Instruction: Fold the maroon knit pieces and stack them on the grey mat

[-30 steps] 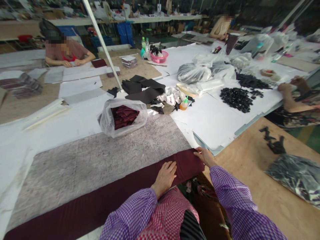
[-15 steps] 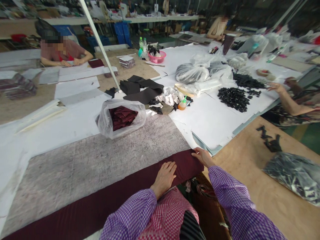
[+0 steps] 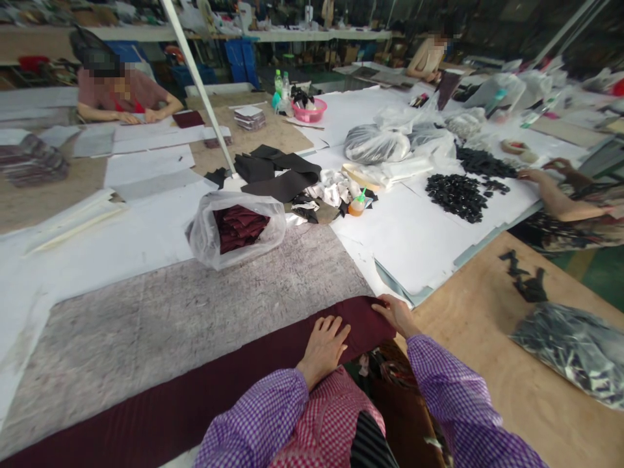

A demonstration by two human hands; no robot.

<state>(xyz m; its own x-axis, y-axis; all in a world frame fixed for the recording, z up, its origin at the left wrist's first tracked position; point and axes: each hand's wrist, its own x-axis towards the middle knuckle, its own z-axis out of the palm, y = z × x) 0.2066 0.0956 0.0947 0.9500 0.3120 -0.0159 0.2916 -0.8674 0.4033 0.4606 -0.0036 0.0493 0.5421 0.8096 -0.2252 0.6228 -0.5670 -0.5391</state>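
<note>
A long strip of maroon fabric [image 3: 195,406] lies along the near edge of the table, on a grey, scribbled work surface [image 3: 141,325]. My left hand [image 3: 322,346] rests flat on the strip near its right end, fingers spread. At that end, my right hand [image 3: 396,314] has its fingers closed on the fabric's far corner. Beyond the strip stands an open clear plastic bag [image 3: 202,250] holding folded maroon pieces [image 3: 242,227].
Black cloth scraps [image 3: 283,182] and an orange-filled bottle [image 3: 357,204] lie behind the bag. Black small parts [image 3: 455,197] are heaped before a co-worker's hands [image 3: 539,177]. A pole [image 3: 197,81] rises left of centre. A plastic-wrapped bundle [image 3: 575,344] sits on plywood at right.
My right hand has shifted slightly over the strip's end corner. My left hand stays flat in nearly the same spot. The co-worker's hands at right have moved a little.
</note>
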